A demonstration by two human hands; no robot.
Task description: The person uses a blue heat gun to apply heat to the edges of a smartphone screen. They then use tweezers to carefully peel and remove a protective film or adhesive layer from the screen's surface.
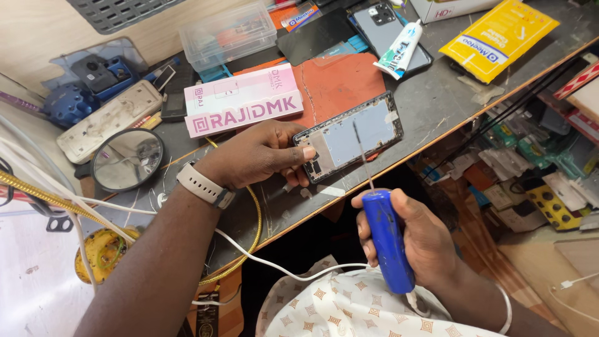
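Gripping the opened phone frame (349,135) by its near-left end, my left hand (259,154) is pinning it flat on the desk (430,100), thumb pressing on its face. My right hand (419,240) is closing its grip around a blue-handled screwdriver (387,240), whose thin shaft is reaching up over the frame's middle. I am seeing a pink box (243,100) lying just behind the frame and a round mirror (127,160) sitting to the left.

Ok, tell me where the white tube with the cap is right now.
In the head view, the white tube lies at the top of the workbench, right of centre, resting across a dark phone, just left of the yellow packet.
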